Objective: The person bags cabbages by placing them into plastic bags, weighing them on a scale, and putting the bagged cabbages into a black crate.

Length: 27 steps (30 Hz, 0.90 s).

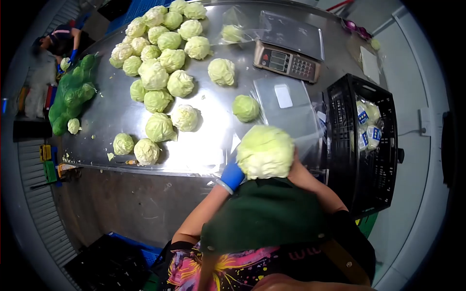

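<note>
Currently clasping a cabbage [265, 152] near bags [289, 112] with left hand [233, 174] and right hand [296, 169], grip pressed to both sides.

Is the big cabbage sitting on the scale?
No, the big cabbage is held between the left hand and the right hand, away from the scale.

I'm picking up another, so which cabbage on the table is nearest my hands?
The lone green one just beyond the held cabbage, beside the clear plastic; the others lie farther off.
</note>
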Available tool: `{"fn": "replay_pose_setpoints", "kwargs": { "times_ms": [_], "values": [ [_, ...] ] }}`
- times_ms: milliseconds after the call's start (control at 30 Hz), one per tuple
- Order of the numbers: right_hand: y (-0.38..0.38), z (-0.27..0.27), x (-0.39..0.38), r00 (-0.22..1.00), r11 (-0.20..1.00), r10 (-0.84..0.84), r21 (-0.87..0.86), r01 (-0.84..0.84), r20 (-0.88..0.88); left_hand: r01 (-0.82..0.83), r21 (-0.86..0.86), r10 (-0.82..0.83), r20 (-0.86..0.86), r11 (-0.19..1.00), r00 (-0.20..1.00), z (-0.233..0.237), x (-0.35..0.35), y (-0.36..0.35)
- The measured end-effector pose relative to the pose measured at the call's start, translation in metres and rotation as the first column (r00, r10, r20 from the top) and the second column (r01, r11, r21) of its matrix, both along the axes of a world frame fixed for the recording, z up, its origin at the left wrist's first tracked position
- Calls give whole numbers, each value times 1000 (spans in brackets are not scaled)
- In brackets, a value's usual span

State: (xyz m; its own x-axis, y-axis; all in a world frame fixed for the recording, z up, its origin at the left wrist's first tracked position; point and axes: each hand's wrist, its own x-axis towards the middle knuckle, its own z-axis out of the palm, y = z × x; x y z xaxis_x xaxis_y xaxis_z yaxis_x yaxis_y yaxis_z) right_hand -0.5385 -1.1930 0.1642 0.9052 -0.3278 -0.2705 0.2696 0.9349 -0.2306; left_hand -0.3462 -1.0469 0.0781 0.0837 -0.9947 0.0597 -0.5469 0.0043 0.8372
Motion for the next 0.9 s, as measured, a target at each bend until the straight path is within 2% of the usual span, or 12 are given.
{"fn": "replay_pose_setpoints", "kwargs": {
  "times_ms": [67,133,167,200,333,433,567,633,667,733,767,900],
  "values": [
    [13,-35,7,998,997,49,-54,-52,-48,-96,-95,83,-129,991,988,-24,-3,10],
    [21,-53,7,985,996,4,-91,-21,-175,-176,97,187,-129,980,974,31,11,3],
    [25,-52,7,973,997,-34,-80,16,-228,-200,266,175,114,943,978,64,17,-1],
    [28,-53,7,973,997,-40,-73,24,-228,-185,71,171,166,980,971,16,28,15],
    [26,-36,10,920,974,-149,-213,73,-362,-193,20,184,225,981,957,53,28,11],
    [30,-21,15,863,630,-223,-742,-227,-453,-213,62,209,70,975,975,73,24,2],
    [52,-30,25,794,590,-368,-781,-202,-484,-80,88,84,-39,993,996,86,25,4],
    [62,-41,35,481,427,-635,-794,-433,-604,-12,6,11,69,1000,998,80,13,6],
    [66,-43,40,481,422,-638,-796,-435,-601,49,44,-51,42,998,998,60,7,8],
    [70,-41,50,404,892,-406,-452,-19,-819,123,150,-130,34,981,991,54,-2,8],
    [69,-38,52,355,938,-326,-347,7,-876,122,140,-128,36,983,991,47,-1,9],
    [73,-46,47,599,763,-379,-605,-229,-705,41,55,-39,-39,998,998,33,15,12]
  ]
}}
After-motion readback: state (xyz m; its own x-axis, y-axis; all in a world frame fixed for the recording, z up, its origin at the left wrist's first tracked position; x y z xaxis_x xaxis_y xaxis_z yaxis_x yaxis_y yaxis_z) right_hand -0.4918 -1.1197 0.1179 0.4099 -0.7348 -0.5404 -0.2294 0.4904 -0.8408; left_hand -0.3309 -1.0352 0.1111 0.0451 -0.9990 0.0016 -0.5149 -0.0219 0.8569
